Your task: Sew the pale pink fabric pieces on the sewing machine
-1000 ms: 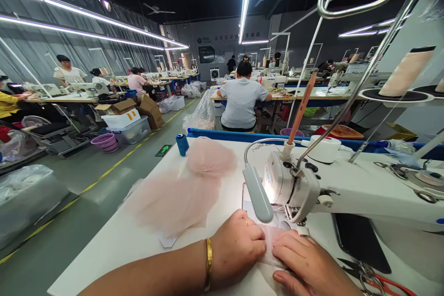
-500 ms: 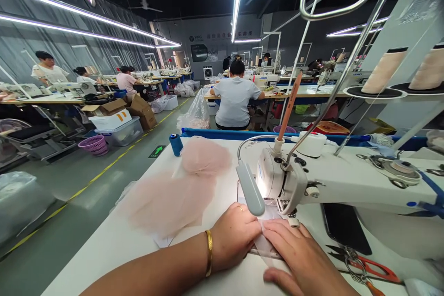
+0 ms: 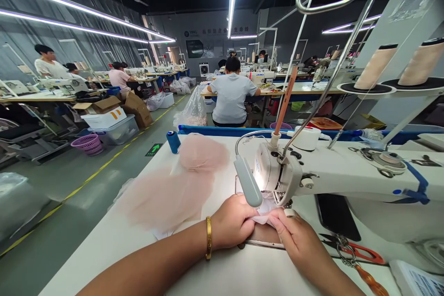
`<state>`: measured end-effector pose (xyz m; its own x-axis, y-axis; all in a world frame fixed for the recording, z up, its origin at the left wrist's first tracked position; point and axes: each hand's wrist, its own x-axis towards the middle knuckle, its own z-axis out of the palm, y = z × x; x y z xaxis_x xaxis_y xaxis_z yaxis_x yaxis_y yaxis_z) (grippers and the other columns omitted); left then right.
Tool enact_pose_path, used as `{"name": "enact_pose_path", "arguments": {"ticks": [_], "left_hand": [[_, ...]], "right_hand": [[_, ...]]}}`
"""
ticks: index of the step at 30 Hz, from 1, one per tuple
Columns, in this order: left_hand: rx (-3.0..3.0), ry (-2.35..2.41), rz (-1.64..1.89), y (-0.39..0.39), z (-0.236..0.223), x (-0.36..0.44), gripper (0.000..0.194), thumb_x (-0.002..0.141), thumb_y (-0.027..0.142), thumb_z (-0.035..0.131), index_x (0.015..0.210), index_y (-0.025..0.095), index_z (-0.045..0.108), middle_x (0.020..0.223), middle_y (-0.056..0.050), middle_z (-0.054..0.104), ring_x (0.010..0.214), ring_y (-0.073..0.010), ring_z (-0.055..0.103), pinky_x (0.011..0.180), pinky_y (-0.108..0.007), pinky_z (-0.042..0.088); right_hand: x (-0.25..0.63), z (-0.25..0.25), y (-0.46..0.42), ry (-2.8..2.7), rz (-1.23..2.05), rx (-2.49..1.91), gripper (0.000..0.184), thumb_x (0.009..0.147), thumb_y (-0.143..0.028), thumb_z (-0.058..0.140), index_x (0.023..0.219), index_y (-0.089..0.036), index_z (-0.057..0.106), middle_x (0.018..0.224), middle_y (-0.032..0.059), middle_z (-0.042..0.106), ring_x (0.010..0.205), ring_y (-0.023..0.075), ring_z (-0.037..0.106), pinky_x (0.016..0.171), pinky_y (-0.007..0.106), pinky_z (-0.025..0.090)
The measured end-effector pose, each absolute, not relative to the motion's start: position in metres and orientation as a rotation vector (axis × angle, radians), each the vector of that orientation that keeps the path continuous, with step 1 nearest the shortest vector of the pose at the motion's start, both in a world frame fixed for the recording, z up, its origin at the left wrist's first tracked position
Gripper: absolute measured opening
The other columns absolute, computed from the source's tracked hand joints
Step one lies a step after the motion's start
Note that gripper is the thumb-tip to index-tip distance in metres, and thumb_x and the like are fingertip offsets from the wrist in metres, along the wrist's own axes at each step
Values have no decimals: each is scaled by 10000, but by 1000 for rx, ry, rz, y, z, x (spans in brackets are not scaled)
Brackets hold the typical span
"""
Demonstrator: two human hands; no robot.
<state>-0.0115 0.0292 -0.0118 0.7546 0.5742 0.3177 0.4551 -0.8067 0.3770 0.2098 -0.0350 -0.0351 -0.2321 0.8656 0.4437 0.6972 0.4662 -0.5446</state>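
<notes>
White smooth-topped counter, white metal sewing machine, bare left hand and bare right hand on a pale pinkish-white sheer fabric piece.
Machine on right part of counter; flat spread of pale pink sheer fabric on left part, rounded pale pink sheer heap just beyond it. Both hands nearly closed, thumbs against fingers: left pinches the fabric piece's left side, right its right side. Piece sits between them, just in front of the machine's needle area; far end hard to make out. Black rectangular phone right of right hand, orange-handled metal scissors nearer, blue thread cone upright beside heap.
</notes>
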Motion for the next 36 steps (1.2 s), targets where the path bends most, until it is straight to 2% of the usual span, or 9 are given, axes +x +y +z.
{"name": "enact_pose_path", "arguments": {"ticks": [3,5,9,14,20,24,28,32,36], "left_hand": [[2763,745,550,22,-10,-17,116,825,83,650,787,192,638,943,-27,663,871,-196,604,784,-319,464],[2829,681,522,15,-10,-22,110,835,97,680,805,195,640,986,-18,708,890,-198,625,827,-352,448],[2916,599,484,5,-10,-29,123,911,105,647,835,201,640,937,9,741,852,-181,644,873,-395,411],[2949,604,486,8,-10,-29,128,901,109,666,820,205,640,906,25,740,803,-179,623,856,-405,387],[3005,651,517,16,-15,-25,159,928,132,655,787,200,624,869,2,720,787,-190,614,846,-404,382],[3044,702,558,19,-16,-25,159,951,154,649,801,196,619,911,-11,719,800,-192,615,830,-395,395],[3052,651,597,19,-16,-27,101,965,166,631,872,202,638,990,-18,729,837,-203,633,838,-402,404],[3037,573,536,17,-17,-29,93,926,131,642,862,197,630,969,-15,748,869,-200,661,891,-418,424],[3029,580,538,18,-18,-30,109,932,117,617,852,191,625,964,-17,756,855,-195,665,891,-413,438]], "right_hand": [[215,-35,-39,-2161,239,-1207,361,1128,-293,379,868,-263,628,807,20,708,729,216,650,667,328,496],[219,-33,-42,-2302,164,-1128,297,1115,-275,427,901,-253,632,840,25,704,766,218,644,715,336,495],[222,-24,-46,-2455,114,-1095,171,1090,-315,544,976,-240,648,921,38,717,804,217,641,751,334,497],[223,-26,-44,-2469,75,-1110,182,1090,-347,547,1004,-255,678,950,45,738,831,227,668,765,346,503],[221,-33,-38,-2452,-32,-1121,182,1087,-306,528,1117,-244,697,1004,52,765,867,241,698,767,365,524],[220,-33,-34,-2419,-151,-1096,234,1093,-292,499,1175,-224,708,1058,58,788,876,247,716,772,373,536],[220,-30,-36,-2340,-286,-1013,246,1097,-272,491,1192,-225,713,1169,51,799,960,248,732,848,371,528],[217,-25,-40,-2317,-185,-999,197,1063,-237,541,1127,-265,726,1066,-3,813,915,223,727,842,334,518],[216,-24,-39,-2302,-203,-1003,201,1049,-217,533,1101,-257,723,1016,-3,817,886,230,728,820,332,519]]}}
